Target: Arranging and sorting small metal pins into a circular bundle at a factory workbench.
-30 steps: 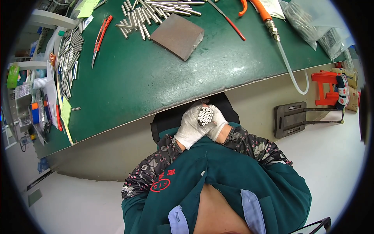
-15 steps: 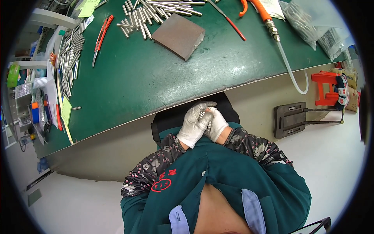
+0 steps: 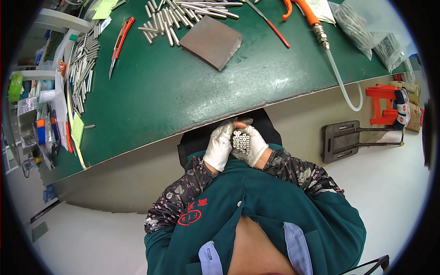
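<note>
A bundle of metal rods (image 3: 241, 142) stands end-up between my two gloved hands in front of my body, below the table edge. Their round ends face up, and several show a dark spot in the middle. My right hand (image 3: 255, 145), in a white glove, wraps the bundle from the right, its bare thumb tip at the top. My left hand (image 3: 218, 145), also in a white glove, is curled against the bundle's left side. The lower length of the rods is hidden by the gloves.
On the green table (image 3: 151, 98) lie a brown block (image 3: 211, 42), loose metal rods (image 3: 167, 22), more rods (image 3: 82, 73), a red cutter knife (image 3: 121, 43) and a red-handled file (image 3: 270, 25). An orange air gun (image 3: 311, 16) trails a clear hose (image 3: 341, 82). Bagged parts (image 3: 353, 30) sit far right.
My left hand has drawn back to the left from over the bundle, uncovering the rod ends. My right hand stays around the rods.
</note>
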`<state>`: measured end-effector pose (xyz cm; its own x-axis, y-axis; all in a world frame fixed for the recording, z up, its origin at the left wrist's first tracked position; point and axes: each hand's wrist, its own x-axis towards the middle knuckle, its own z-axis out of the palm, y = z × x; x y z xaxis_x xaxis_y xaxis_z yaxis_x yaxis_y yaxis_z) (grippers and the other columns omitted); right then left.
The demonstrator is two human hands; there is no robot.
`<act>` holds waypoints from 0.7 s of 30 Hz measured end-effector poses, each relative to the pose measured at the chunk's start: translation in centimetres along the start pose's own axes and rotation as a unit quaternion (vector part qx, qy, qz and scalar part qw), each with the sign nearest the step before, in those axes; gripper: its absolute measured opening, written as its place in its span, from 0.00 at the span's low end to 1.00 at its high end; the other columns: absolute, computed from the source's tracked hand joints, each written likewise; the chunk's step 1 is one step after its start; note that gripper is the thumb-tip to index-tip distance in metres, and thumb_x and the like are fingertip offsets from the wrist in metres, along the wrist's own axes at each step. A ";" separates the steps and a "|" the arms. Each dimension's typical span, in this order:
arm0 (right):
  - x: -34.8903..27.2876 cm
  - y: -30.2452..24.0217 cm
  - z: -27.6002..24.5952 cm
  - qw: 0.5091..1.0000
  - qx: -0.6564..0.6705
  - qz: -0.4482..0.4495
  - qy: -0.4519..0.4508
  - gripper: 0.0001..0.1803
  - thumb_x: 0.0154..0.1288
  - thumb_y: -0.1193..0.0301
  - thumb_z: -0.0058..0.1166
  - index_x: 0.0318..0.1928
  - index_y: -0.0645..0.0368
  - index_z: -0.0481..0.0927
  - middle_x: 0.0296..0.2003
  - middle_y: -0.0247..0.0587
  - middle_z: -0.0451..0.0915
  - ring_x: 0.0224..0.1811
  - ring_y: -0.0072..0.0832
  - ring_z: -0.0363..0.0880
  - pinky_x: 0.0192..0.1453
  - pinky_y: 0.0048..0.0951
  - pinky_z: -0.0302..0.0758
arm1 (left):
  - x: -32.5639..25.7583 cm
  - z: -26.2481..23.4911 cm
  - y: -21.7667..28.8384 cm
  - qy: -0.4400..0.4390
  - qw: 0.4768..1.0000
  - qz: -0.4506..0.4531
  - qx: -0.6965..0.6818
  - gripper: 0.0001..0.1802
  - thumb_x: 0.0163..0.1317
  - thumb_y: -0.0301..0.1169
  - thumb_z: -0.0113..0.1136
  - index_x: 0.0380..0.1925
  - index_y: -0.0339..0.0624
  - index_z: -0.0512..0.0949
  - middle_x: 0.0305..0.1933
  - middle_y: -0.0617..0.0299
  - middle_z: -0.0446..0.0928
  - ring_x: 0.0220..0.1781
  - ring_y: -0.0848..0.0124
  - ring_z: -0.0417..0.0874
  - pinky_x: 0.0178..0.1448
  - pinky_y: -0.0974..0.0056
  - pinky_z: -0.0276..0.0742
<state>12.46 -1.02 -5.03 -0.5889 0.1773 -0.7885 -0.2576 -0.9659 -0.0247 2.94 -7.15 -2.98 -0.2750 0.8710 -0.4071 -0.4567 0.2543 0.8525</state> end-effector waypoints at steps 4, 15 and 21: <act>0.2 -0.2 -0.2 0.998 0.016 0.059 0.007 0.14 0.63 0.58 0.37 0.32 0.49 0.75 0.25 0.29 0.78 0.22 0.27 0.75 0.21 0.29 0.71 | -0.1 -0.1 -0.4 -0.004 1.000 0.009 -0.012 0.25 0.67 0.47 0.38 0.38 0.34 0.75 0.40 0.60 0.76 0.42 0.74 0.76 0.50 0.69 0.71; 0.3 -0.4 0.4 0.995 0.065 0.071 0.001 0.17 0.63 0.55 0.36 0.30 0.50 0.75 0.25 0.33 0.78 0.23 0.29 0.76 0.21 0.29 0.71 | 0.1 0.2 0.6 -0.019 0.999 0.011 -0.043 0.20 0.65 0.44 0.45 0.36 0.36 0.75 0.43 0.59 0.76 0.43 0.74 0.75 0.52 0.70 0.69; 1.3 -0.2 -1.7 0.996 0.037 0.074 0.014 0.17 0.66 0.57 0.33 0.36 0.53 0.74 0.30 0.38 0.78 0.31 0.33 0.78 0.35 0.35 0.78 | -0.1 0.9 0.7 -0.010 0.999 -0.026 0.030 0.11 0.63 0.36 0.51 0.36 0.39 0.76 0.48 0.60 0.76 0.47 0.75 0.74 0.54 0.69 0.68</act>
<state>13.07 -0.94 -7.12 -0.6038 0.0282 -0.7967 -0.2269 -0.9641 0.1378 3.40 -6.71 -2.04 -0.2353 0.8642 -0.4448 -0.4180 0.3232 0.8490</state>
